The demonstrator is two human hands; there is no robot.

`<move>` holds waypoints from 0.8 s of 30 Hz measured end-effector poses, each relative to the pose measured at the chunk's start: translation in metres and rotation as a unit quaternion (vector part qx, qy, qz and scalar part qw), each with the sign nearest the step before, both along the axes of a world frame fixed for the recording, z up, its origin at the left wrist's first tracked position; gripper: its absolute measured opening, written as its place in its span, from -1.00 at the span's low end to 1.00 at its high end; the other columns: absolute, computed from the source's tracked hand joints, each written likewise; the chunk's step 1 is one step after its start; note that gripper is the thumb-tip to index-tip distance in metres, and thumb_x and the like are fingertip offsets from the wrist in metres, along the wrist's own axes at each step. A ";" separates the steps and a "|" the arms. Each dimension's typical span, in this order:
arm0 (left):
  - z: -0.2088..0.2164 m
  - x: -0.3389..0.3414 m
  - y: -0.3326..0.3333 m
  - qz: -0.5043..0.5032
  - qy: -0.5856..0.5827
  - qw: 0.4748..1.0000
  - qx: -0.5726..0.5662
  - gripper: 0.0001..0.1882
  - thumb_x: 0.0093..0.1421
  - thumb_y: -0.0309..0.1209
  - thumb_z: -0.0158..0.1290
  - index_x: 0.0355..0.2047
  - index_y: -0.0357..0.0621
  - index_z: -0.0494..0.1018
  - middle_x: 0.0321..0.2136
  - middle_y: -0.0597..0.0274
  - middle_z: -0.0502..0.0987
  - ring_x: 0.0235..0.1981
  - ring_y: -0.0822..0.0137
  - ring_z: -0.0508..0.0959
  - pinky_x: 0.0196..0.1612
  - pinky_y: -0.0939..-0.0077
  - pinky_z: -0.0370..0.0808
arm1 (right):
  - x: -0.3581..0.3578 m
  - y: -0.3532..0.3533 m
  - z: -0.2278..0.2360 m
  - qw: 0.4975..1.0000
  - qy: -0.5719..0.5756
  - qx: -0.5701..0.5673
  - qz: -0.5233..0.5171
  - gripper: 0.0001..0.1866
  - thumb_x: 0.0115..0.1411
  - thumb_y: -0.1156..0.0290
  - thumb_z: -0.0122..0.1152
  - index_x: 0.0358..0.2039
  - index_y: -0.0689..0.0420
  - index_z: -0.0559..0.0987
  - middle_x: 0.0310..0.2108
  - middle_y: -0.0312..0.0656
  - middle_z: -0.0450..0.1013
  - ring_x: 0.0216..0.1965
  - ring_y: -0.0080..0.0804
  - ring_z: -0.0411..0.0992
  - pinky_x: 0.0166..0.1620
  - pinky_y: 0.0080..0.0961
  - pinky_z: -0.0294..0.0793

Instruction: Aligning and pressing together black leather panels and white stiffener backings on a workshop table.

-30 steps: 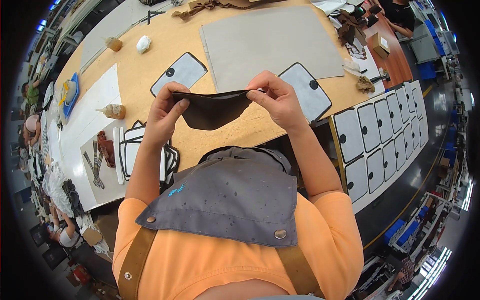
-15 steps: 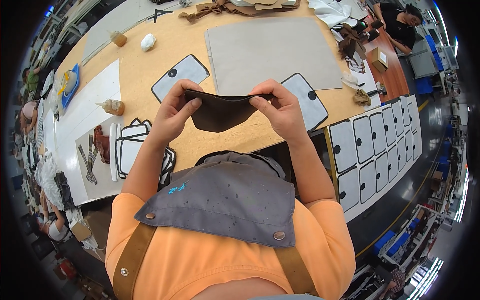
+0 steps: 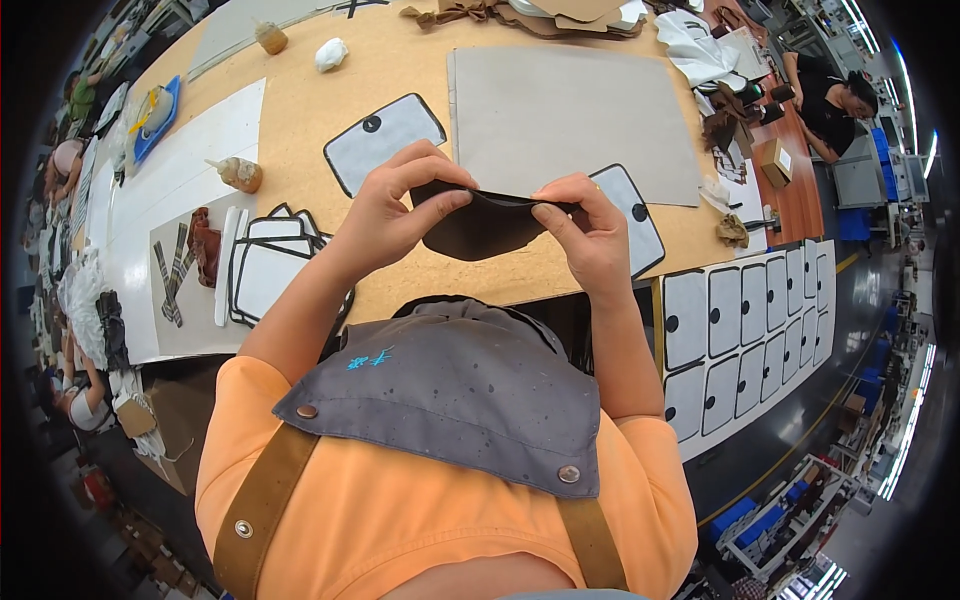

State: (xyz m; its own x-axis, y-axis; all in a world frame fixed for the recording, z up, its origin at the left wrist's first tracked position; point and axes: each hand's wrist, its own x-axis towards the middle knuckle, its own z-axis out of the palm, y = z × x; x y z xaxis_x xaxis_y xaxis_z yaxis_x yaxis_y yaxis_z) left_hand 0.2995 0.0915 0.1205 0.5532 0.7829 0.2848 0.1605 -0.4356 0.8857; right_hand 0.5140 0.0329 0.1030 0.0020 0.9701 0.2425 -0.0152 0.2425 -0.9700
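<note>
Held up between my two hands is a dark brown leather-like piece (image 3: 480,234), with what looks like two layers along its upper edge, which sags a little in the middle. My left hand (image 3: 398,208) pinches its left upper corner between thumb and fingers. On the opposite corner, my right hand (image 3: 590,232) is closed in the same kind of pinch. Behind my left hand lies a white panel (image 3: 385,146) with a black border and a round black spot. A similar white panel (image 3: 622,196) is partly covered by my right hand.
A large grey sheet (image 3: 575,125) lies on the wooden table (image 3: 300,110). Glue bottles (image 3: 242,176) and a stack of black-edged white pieces (image 3: 270,270) are at left. Several white panels fill a board (image 3: 655,290) at right. A co-worker (image 3: 835,108) is at far right.
My hands have come closer together on the leather piece, and my left fingers now reach further over its edge. The whole view has shifted slightly.
</note>
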 end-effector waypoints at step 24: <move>0.033 0.009 0.023 -0.236 -0.023 0.971 -0.023 -0.93 0.17 -0.48 -0.10 -0.34 -0.18 0.36 -0.39 0.27 0.28 -0.26 0.32 0.25 -0.11 0.44 0.17 | 0.005 0.013 0.027 0.984 -0.039 0.070 0.157 -0.86 0.05 0.53 0.12 -0.32 0.16 0.49 -0.39 -0.30 0.33 -0.31 -0.51 0.26 -0.18 -0.60 0.20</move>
